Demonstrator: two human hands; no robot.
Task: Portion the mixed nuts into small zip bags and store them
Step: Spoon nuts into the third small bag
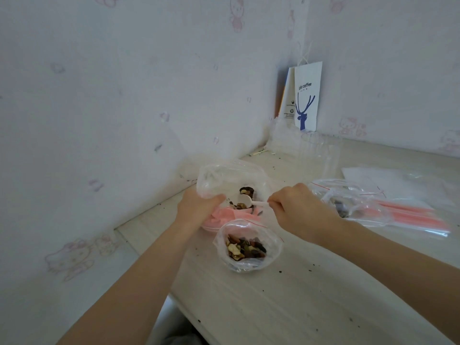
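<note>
Clear nut bag [219, 178], rim gripped by left hand [199, 207]; right hand [296, 207] pinches white spoon [245, 200] inside it, filled zip bag [273, 247] adjacent.

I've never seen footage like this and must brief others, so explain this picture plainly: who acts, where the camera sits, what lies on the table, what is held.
No machine here: a person's two bare hands, filmed by a head-worn camera. The left hand grips the rim of a large clear plastic bag of mixed nuts. The right hand holds a small white plastic spoon dipped into it. A small clear zip bag, part-filled, stands open on the pale wooden table.
</note>
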